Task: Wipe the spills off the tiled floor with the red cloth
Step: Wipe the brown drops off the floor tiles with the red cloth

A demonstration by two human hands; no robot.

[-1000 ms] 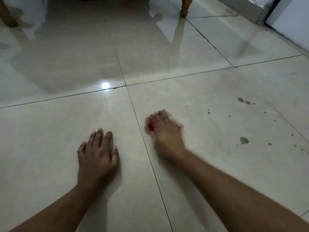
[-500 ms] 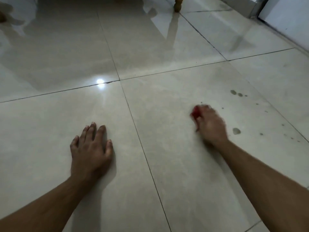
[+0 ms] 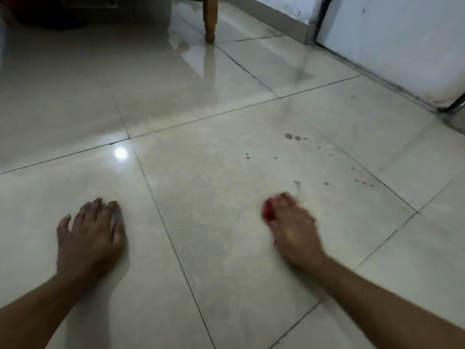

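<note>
Nearest us, our left hand (image 3: 91,235) lies flat on the tiled floor (image 3: 226,248), fingers spread and holding nothing. Across a grout line, our right hand (image 3: 293,227) presses down on the red cloth (image 3: 268,210), which is bunched under the fingers; blur hides the exact grip, though the fingers seem curled around it. Just beyond the cloth, dark spills (image 3: 292,137) dot the same tile, apart from the hand. Bare glossy tile spreads left and ahead. Farther off, a wooden furniture leg (image 3: 210,18) stands on the floor, and a white door (image 3: 392,41) edges the right side.
</note>
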